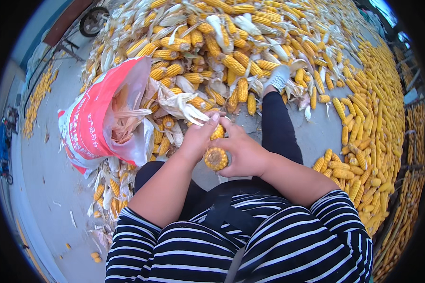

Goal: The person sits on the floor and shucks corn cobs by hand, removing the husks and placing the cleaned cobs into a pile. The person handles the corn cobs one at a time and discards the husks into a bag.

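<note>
In front of my waist, my right hand (242, 152) is wrapped around a yellow corn cob (216, 159), its brown, round end facing up at me. My right thumb crosses the yellow kernels, so I cannot tell whether the part beyond it belongs to the same cob. My left hand (198, 138) meets the right at the far end, its fingers closed on pale dry husk leaves (186, 106) that spread out beyond it. Left of my hands, an open red and white woven sack (88, 120) leans with loose dry husks (127, 123) inside. It bears printed writing.
A large heap of partly husked corn (212, 46) lies before me, with my shoe (278, 78) at its edge. Bare husked cobs (368, 141) are piled on the right. Concrete floor (53, 169) stretches left, towards a blue vehicle (5, 145). A wheel (94, 21) stands at the far left.
</note>
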### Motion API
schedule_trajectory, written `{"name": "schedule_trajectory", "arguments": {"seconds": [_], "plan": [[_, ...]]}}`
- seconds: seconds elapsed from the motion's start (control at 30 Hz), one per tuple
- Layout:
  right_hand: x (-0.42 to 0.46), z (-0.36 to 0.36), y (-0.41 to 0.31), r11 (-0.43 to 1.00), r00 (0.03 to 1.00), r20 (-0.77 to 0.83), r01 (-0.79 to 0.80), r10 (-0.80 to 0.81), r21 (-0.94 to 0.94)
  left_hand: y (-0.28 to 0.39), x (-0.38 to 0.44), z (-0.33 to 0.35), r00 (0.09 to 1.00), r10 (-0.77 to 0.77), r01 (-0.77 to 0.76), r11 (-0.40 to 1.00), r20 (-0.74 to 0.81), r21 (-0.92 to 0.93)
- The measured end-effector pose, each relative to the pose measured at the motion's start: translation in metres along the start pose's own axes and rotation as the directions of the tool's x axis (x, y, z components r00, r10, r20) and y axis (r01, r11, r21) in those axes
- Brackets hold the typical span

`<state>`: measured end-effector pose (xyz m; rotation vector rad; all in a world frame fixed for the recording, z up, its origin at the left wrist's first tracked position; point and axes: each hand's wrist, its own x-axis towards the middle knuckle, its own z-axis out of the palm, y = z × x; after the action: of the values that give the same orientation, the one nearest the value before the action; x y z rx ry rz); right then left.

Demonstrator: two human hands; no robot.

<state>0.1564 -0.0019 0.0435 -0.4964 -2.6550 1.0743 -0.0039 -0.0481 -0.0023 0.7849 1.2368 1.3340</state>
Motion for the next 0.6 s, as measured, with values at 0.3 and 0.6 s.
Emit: {"name": "schedule_trajectory", "arguments": {"seconds": [0.3,0.6], "plan": [[-0.055,-0.036,-0.002,0.986,0.985,-0.115,0.143,-0.132,0.087,0.041,-0.028,0.072,0.987,0.152,-0.157,0.876,-0.049,-0.456],[-0.078,-0.043,-0.01,0.92,0.979,-0.114,0.196,-0.167,0.34,0.07,-0.051,0.092,0.855,0.51,-0.516,0.855,-0.091,-0.056]]}}
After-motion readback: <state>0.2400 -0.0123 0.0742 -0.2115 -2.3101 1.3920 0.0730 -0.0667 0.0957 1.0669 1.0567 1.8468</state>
